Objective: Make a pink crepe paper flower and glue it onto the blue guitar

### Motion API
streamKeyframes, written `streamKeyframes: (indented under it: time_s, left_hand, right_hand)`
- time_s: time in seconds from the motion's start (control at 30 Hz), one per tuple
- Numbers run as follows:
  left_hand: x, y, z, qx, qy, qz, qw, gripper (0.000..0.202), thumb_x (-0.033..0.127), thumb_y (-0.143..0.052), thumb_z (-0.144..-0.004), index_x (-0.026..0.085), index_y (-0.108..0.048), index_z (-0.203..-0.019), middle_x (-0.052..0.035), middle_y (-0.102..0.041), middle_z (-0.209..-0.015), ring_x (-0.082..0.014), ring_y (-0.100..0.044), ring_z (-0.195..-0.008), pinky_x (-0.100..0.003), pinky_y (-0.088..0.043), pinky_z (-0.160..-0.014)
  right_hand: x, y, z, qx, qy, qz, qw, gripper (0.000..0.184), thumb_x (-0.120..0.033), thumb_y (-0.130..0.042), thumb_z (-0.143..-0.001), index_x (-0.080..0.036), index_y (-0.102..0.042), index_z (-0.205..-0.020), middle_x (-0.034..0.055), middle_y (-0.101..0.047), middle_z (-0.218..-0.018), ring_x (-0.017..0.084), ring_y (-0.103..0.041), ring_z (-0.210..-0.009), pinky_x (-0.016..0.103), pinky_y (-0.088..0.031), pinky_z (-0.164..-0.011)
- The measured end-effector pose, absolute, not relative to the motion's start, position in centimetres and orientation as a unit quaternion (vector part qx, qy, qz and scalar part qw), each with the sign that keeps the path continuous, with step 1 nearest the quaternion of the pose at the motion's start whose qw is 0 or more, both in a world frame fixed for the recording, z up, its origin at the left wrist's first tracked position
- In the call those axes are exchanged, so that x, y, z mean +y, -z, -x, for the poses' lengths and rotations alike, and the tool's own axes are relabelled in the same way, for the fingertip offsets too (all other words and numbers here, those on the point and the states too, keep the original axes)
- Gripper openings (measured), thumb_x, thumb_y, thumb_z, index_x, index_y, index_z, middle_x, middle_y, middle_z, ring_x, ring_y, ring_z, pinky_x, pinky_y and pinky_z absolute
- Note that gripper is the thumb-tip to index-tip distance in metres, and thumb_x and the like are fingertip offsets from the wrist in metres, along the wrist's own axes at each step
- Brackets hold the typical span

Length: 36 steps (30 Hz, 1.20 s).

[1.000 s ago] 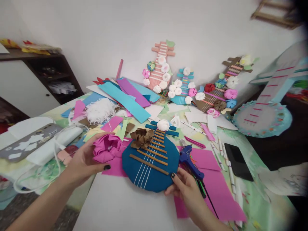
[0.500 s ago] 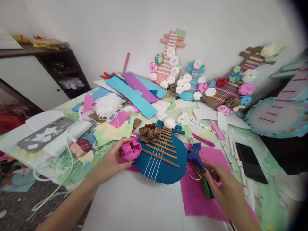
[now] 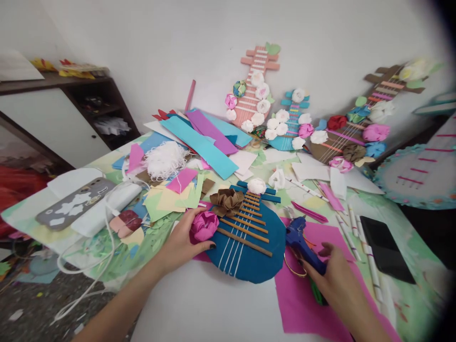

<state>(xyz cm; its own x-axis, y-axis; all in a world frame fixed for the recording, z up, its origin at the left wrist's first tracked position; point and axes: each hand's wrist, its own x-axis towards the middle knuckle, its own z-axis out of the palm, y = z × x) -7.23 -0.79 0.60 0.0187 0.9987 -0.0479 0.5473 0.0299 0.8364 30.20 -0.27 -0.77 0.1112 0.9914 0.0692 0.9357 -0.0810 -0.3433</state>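
My left hand [image 3: 187, 237] is closed around a pink paper flower [image 3: 204, 226], with the thumb below it and the fingers behind. The flower sits against the left edge of a dark blue cardboard lute [image 3: 249, 261], which carries brown strips, white strings, a brown paper flower [image 3: 228, 202] and a white one [image 3: 256, 186]. To the right of the lute is a blue glue gun [image 3: 302, 242]. Around its handle end, my right hand [image 3: 333, 273] has its fingers spread, the thumb close against the gun. Scissors [image 3: 317, 290] with a green handle lie partly under that hand.
Pink paper [image 3: 295, 308] lies under the gun. A black phone [image 3: 386, 247] and striped paper sticks [image 3: 370, 261] are at the right. Decorated paper lutes [image 3: 245, 102] lean on the wall. Coloured scraps, white yarn [image 3: 166, 161] and a cable [image 3: 110, 228] crowd the left.
The view has shifted slightly, moving everything right and down in it. My right hand's fingers have opened away from the glue gun, showing more of its handle. My left hand still holds the pink flower.
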Motion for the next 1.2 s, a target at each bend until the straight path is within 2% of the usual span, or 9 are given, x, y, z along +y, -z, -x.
streamKeyframes:
  time_s: [0.17, 0.37, 0.47, 0.57, 0.63, 0.83, 0.97, 1.1, 1.2]
  left_hand:
    - [-0.3, -1.6, 7.0, 0.626, -0.314, -0.650, 0.296, 0.069, 0.042, -0.073, -0.071, 0.025, -0.041, -0.129, -0.0097, -0.052, -0.131, -0.0286, -0.052, -0.119, -0.042, -0.042, -0.100]
    - [0.0, -1.9, 6.3, 0.609, -0.294, -0.683, 0.276, 0.079, 0.043, -0.080, -0.062, 0.025, -0.040, -0.128, -0.0104, -0.048, -0.134, -0.0304, -0.049, -0.122, -0.045, -0.041, -0.103]
    - [0.0, -1.3, 6.0, 0.614, -0.303, -0.682, 0.258, 0.078, 0.041, -0.081, -0.061, 0.025, -0.042, -0.126, -0.0104, -0.049, -0.131, -0.0307, -0.049, -0.121, -0.046, -0.042, -0.102]
    - [0.1, -0.5, 6.3, 0.612, -0.309, -0.686, 0.244, 0.075, 0.036, -0.082, -0.061, 0.025, -0.044, -0.124, -0.0100, -0.049, -0.129, -0.0307, -0.050, -0.120, -0.047, -0.043, -0.101]
    - [0.2, 0.0, 6.7, 0.601, -0.309, -0.699, 0.234, 0.071, 0.035, -0.081, -0.062, 0.025, -0.045, -0.123, -0.0099, -0.050, -0.128, -0.0308, -0.050, -0.119, -0.047, -0.043, -0.100]
    - [0.6, 0.3, 9.6, 0.565, -0.313, -0.732, 0.215, 0.061, 0.041, -0.072, -0.073, 0.027, -0.044, -0.125, -0.0078, -0.051, -0.126, -0.0281, -0.051, -0.117, -0.044, -0.043, -0.101]
    - [1.2, -0.1, 11.9, 0.552, -0.329, -0.734, 0.220, 0.064, 0.049, -0.072, -0.070, 0.028, -0.047, -0.125, -0.0068, -0.055, -0.124, -0.0291, -0.054, -0.115, -0.042, -0.046, -0.098]
    - [2.8, -1.1, 12.6, 0.542, -0.327, -0.731, 0.255, 0.063, 0.051, -0.072, -0.068, 0.030, -0.052, -0.124, -0.0072, -0.059, -0.124, -0.0308, -0.057, -0.115, -0.041, -0.049, -0.097]
    - [4.7, -2.2, 12.1, 0.539, -0.285, -0.737, 0.290, 0.071, 0.048, -0.077, -0.065, 0.028, -0.051, -0.127, -0.0097, -0.058, -0.128, -0.0325, -0.056, -0.118, -0.041, -0.050, -0.096]
  right_hand:
    - [0.0, -0.1, -30.1, -0.647, -0.139, 0.739, 0.127, 0.054, -0.057, -0.046, -0.078, -0.015, -0.046, -0.111, 0.0141, -0.065, -0.093, 0.030, -0.067, -0.075, 0.038, -0.050, -0.063]
    - [1.9, -0.7, -28.7, -0.717, -0.073, 0.679, 0.141, 0.042, -0.037, -0.054, -0.082, -0.011, -0.053, -0.115, 0.0178, -0.064, -0.106, 0.031, -0.064, -0.098, 0.038, -0.050, -0.077]
    - [2.9, -1.2, -27.9, -0.732, -0.068, 0.671, 0.093, 0.030, -0.026, -0.057, -0.082, -0.010, -0.058, -0.107, 0.0164, -0.064, -0.098, 0.029, -0.065, -0.090, 0.036, -0.050, -0.074]
    - [3.0, -1.8, -27.7, -0.726, -0.071, 0.683, 0.035, 0.022, -0.024, -0.059, -0.082, -0.010, -0.063, -0.099, 0.0142, -0.065, -0.090, 0.028, -0.065, -0.081, 0.035, -0.048, -0.068]
    - [2.6, -2.1, -28.2, -0.724, -0.076, 0.685, 0.031, 0.020, -0.024, -0.058, -0.084, -0.010, -0.064, -0.097, 0.0131, -0.065, -0.089, 0.027, -0.065, -0.078, 0.034, -0.047, -0.067]
    - [0.8, -2.3, -31.1, -0.710, -0.053, 0.689, 0.135, 0.024, -0.027, -0.049, -0.084, -0.012, -0.060, -0.098, 0.0128, -0.065, -0.090, 0.026, -0.064, -0.081, 0.035, -0.047, -0.070]
    - [0.0, -3.2, -32.2, -0.669, -0.070, 0.700, 0.238, 0.030, -0.039, -0.052, -0.079, -0.016, -0.059, -0.098, 0.0108, -0.065, -0.091, 0.026, -0.064, -0.084, 0.035, -0.048, -0.071]
    - [-0.7, -4.3, -31.6, -0.608, -0.160, 0.697, 0.346, 0.034, -0.039, -0.060, -0.072, -0.019, -0.058, -0.099, 0.0057, -0.066, -0.084, 0.021, -0.063, -0.075, 0.031, -0.047, -0.065]
    - [-1.2, -4.7, -30.4, -0.539, -0.289, 0.667, 0.425, 0.034, -0.034, -0.064, -0.069, -0.019, -0.055, -0.097, -0.0011, -0.060, -0.066, 0.015, -0.054, -0.054, 0.025, -0.041, -0.050]
